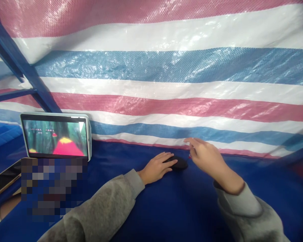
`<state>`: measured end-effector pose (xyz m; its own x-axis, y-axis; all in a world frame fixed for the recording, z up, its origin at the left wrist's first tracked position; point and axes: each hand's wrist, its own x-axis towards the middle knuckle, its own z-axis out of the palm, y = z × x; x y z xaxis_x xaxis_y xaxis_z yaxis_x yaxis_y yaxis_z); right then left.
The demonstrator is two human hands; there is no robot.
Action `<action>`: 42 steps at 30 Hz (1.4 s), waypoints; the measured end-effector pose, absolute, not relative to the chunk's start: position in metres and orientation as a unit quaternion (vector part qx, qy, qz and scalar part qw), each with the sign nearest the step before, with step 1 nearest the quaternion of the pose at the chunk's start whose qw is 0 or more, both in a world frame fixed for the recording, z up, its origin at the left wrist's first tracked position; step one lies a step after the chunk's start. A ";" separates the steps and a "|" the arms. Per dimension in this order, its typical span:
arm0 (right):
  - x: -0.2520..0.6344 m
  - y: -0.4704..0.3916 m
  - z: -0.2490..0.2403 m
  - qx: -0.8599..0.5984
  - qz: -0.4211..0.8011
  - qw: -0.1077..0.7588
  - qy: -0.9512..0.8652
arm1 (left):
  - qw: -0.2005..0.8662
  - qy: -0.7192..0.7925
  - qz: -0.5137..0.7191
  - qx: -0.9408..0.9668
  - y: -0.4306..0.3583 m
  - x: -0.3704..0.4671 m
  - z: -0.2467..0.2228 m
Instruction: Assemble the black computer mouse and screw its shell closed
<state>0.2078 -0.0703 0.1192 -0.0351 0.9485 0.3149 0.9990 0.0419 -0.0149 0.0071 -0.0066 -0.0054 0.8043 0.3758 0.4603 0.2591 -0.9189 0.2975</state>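
Observation:
A black, flat, rounded object [180, 163] lies on the dark blue surface [164, 211]; I cannot make out its kind. My left hand [158, 167] rests palm down at its left side, fingers stretched and apart, fingertips over its edge. To the right of the object, my right hand [204, 156] is raised above the surface. Its index finger points left and the other fingers curl inward. Whatever those fingers may hold is too small or hidden to name. A small red spot shows just under them. Both arms wear grey sleeves.
A tablet [57, 137] in a pale case stands at the left, playing a colourful picture. A phone-like dark slab [6, 178] and a pixelated patch are in front of it. Striped tarpaulin [166, 64] hangs behind. Blue metal bars [22, 64] cross the left; a blue tray [3, 136] sits below.

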 end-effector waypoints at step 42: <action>0.214 -0.094 0.096 -0.521 0.258 0.158 -0.798 | 0.243 0.223 0.284 0.901 -0.003 0.005 -0.002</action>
<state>0.2144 -0.0937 0.0962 -0.4079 0.9129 -0.0168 0.7499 0.3244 -0.5766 0.0052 -0.0034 -0.0018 0.7396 0.5391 0.4030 0.2638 -0.7830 0.5634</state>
